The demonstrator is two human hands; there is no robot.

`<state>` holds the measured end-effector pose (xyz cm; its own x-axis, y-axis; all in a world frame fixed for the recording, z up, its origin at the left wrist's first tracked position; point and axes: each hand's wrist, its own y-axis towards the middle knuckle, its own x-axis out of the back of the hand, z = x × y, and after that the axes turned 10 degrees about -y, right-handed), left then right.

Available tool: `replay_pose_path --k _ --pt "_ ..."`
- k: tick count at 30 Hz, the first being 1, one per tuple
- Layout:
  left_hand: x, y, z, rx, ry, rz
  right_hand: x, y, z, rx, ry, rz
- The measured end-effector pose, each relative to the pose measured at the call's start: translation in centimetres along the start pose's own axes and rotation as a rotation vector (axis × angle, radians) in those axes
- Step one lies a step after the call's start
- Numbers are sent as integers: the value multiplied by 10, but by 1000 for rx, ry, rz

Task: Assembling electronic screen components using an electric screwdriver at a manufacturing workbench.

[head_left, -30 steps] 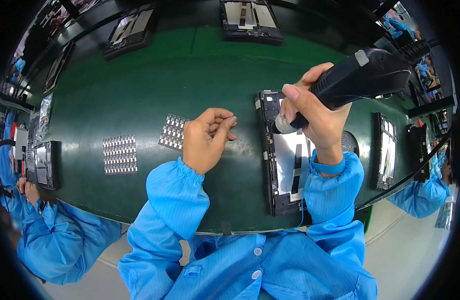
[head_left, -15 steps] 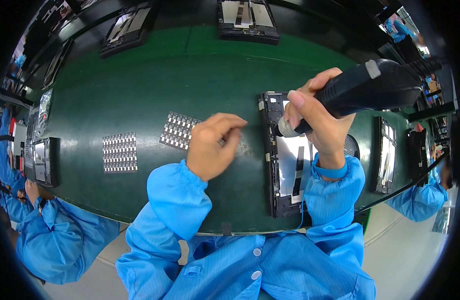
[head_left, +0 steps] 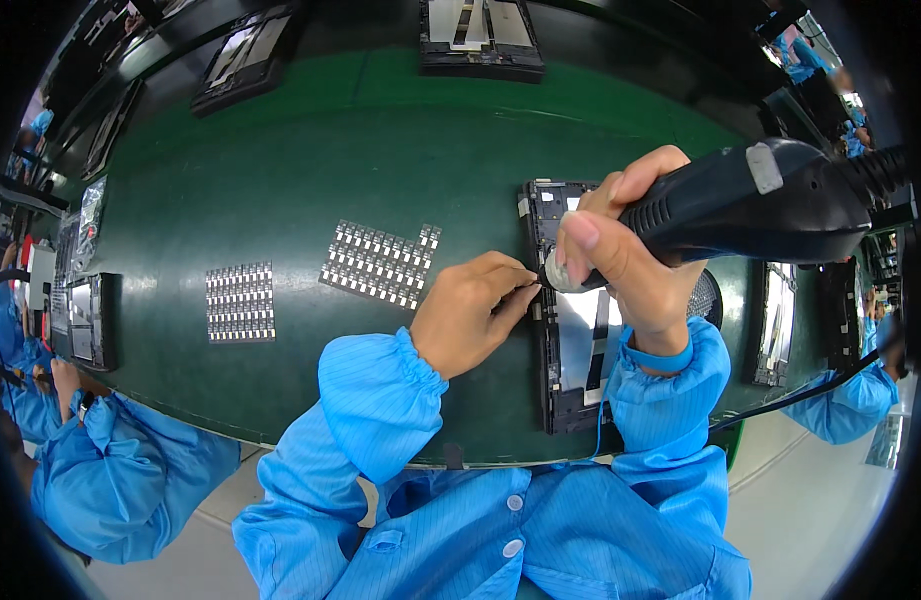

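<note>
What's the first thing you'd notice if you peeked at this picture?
The big black power screwdriver in the right hand, its tip down at the left edge of the open black device on the green table. The left hand pinches beside that tip, with two sheets of tiny silver parts farther left.

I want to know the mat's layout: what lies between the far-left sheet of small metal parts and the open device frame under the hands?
In the head view, a second, tilted sheet of small metal parts lies between them on the green mat, then the left hand.
</note>
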<state>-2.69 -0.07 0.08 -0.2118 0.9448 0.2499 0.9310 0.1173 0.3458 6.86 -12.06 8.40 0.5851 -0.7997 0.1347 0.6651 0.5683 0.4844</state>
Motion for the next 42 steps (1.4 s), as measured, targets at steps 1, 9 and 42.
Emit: replay_pose_path --k 1,9,42 --pt "-1 0 1 -16 -12 -23 0 0 0 8 -3 4" --pt "1 -1 2 13 -62 -38 -6 -2 -4 -6 120 -95" --pt "10 -5 12 113 -74 -132 -4 1 -11 -104 -20 -38"
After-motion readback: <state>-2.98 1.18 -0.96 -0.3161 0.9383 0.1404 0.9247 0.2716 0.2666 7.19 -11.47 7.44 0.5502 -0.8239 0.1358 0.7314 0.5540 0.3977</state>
